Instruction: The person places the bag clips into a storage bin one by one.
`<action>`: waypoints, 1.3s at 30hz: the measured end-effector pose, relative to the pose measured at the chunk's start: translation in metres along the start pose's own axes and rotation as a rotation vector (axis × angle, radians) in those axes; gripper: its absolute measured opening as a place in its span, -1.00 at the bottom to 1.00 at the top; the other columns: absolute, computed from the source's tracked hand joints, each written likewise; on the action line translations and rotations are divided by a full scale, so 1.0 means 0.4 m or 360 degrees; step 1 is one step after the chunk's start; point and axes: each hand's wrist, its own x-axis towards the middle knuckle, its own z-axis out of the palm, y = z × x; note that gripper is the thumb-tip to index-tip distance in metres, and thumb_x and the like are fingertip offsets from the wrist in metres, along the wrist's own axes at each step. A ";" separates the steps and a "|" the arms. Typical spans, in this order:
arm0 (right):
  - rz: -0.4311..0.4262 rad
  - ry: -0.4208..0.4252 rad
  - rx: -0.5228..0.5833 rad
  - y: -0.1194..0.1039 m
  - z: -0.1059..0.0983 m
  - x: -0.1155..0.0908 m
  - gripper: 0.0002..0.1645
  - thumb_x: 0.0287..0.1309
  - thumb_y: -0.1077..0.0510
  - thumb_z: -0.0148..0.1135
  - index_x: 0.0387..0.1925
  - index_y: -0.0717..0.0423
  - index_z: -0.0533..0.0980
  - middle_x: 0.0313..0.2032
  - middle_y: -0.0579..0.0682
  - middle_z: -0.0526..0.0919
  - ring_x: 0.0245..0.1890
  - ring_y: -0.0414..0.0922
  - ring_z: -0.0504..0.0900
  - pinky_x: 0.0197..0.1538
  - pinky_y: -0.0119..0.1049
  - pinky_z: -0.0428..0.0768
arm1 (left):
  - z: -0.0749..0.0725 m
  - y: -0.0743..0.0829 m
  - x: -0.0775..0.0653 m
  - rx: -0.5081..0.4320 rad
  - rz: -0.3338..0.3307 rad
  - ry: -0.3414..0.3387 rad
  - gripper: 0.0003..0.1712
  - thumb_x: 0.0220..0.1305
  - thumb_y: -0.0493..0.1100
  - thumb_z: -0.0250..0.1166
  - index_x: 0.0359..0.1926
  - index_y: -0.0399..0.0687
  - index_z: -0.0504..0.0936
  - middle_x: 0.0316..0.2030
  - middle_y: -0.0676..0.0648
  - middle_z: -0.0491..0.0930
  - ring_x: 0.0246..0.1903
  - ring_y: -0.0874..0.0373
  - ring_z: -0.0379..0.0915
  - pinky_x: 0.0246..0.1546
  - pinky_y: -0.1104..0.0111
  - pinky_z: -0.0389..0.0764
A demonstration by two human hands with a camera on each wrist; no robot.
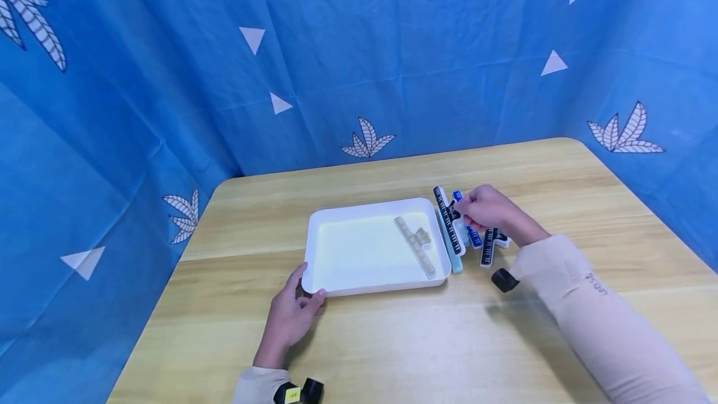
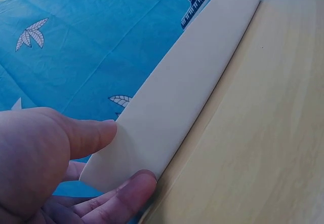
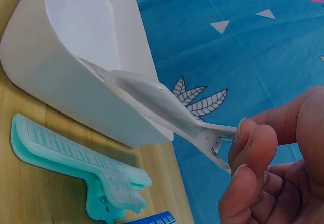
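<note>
My right hand (image 1: 488,207) pinches a black-and-white clip (image 1: 447,220) with a piano-key pattern by its handle end. The clip is raised at the right side of a white tray (image 1: 353,254); in the right wrist view, its pale jaw end overlaps the tray's rim. My left hand (image 1: 291,317) holds the tray's near left corner, thumb at the rim and fingers around the corner. A translucent yellowish clip (image 1: 415,247) lies inside the tray. Below the held clip, a mint-green clip (image 3: 81,155) lies beside the tray wall.
A blue clip (image 1: 475,239) lies partly hidden under my right hand. Another black-and-white clip (image 1: 488,248) rests near my right wrist. The wooden table (image 1: 404,341) is bordered at the back and sides by a blue patterned curtain (image 1: 314,67).
</note>
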 end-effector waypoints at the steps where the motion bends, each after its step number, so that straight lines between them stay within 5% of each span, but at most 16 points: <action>1: -0.0003 -0.0007 0.0002 0.000 0.003 0.001 -0.66 0.25 0.09 -0.02 -0.57 0.20 0.39 -0.64 0.00 0.47 -0.69 -0.18 0.39 -0.50 -0.29 0.46 | 0.000 -0.002 -0.002 0.0007 -0.0005 0.0000 -0.16 0.20 0.08 0.21 0.38 -0.03 0.02 -0.50 0.02 0.63 -0.48 0.26 0.57 -0.26 0.24 0.42; 21: -0.0031 -0.0010 0.0025 -0.021 0.024 0.012 -0.61 0.26 0.06 -0.03 -0.66 0.13 0.33 -0.63 0.04 0.48 -0.70 -0.17 0.36 -0.49 -0.30 0.41 | -0.001 0.005 0.004 0.0004 -0.0005 0.0002 -0.18 0.22 0.02 0.20 0.38 -0.04 0.02 -0.53 0.03 0.63 -0.48 0.26 0.56 -0.21 0.22 0.40; 39: -0.0043 -0.0032 0.0020 -0.040 0.046 0.024 -0.65 0.26 0.07 -0.01 -0.52 0.25 0.42 -0.62 0.01 0.48 -0.67 -0.17 0.40 -0.48 -0.31 0.45 | -0.001 -0.001 0.007 0.0036 -0.0006 -0.0007 -0.17 0.22 0.06 0.19 0.39 -0.01 0.00 -0.55 0.06 0.63 -0.49 0.28 0.56 -0.20 0.22 0.39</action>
